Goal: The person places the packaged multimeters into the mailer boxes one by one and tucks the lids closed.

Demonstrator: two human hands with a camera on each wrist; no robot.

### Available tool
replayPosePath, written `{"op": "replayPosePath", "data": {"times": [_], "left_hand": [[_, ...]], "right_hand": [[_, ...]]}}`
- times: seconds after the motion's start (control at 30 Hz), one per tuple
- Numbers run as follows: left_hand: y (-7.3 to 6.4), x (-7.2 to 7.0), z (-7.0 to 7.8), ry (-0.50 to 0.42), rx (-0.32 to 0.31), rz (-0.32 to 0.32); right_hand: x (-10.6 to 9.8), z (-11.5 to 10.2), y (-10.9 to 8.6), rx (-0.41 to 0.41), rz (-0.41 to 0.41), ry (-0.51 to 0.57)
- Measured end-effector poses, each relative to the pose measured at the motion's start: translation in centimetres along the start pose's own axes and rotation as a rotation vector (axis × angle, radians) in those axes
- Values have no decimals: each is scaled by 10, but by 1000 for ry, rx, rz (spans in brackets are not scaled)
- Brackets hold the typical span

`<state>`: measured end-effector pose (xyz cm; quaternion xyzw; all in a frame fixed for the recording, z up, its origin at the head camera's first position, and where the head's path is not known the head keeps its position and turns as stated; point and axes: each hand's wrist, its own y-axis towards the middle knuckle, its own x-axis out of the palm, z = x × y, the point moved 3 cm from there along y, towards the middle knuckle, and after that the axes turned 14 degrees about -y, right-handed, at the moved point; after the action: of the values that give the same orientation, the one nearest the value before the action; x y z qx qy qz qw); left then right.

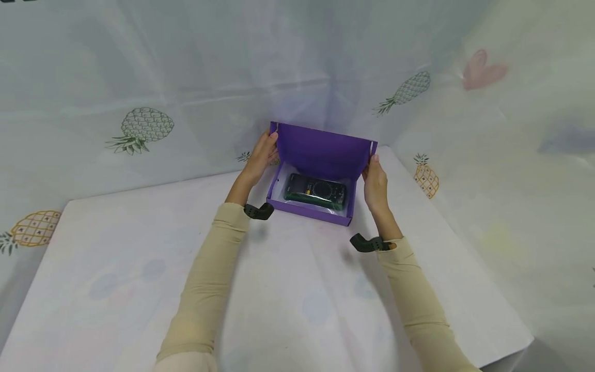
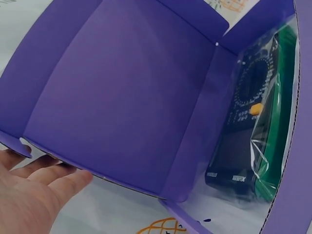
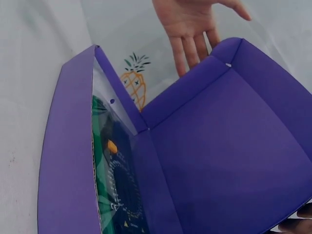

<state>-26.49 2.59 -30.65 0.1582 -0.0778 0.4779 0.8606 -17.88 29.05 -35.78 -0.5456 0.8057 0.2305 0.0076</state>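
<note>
A purple cardboard box [image 1: 309,211] stands on the table with its lid [image 1: 321,150] raised. Inside lies a black digital multimeter [image 1: 316,190] with a yellow button and green sides, wrapped in clear plastic. My left hand [image 1: 261,157] is at the lid's left side, its fairly straight fingers touching the edge in the left wrist view; the thumb stands apart in the right wrist view. On the opposite side, my right hand [image 1: 375,183] touches the lid's right edge, thumb extended. Only a few of its fingertips [image 3: 295,225] show in the right wrist view; the lid partly hides them.
A white patterned cloth covers the table [image 1: 288,305]. Behind it and to the right hangs a pale sheet [image 1: 209,67] printed with pineapples, close behind the box. Dark bands [image 1: 259,211] with small attachments sit on both wrists.
</note>
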Motion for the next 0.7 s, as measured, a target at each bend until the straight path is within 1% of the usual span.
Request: {"op": "replayPosePath", "data": {"times": [0.1,0.2,0.27,0.37,0.4,0.53,0.63,0.7], "left_hand": [[7,-5,-6,6,22,-9],[15,-13,-16,46,37,-4],[18,-17,-22,84,33,14],[18,-21,-27,151,21,54],[18,-22,-29,159,20,66],[16,-25,-32,147,38,97],[15,-26,-32,115,67,90],[12,-21,-25,106,78,81]], "right_hand": [[0,-1,2,13,5,10],[1,-1,3,33,11,34],[1,-1,3,44,16,57],[2,0,1,50,23,74],[2,1,0,51,24,83],[3,3,-4,49,39,128],[5,3,-6,48,49,160],[6,2,-7,50,48,169]]}}
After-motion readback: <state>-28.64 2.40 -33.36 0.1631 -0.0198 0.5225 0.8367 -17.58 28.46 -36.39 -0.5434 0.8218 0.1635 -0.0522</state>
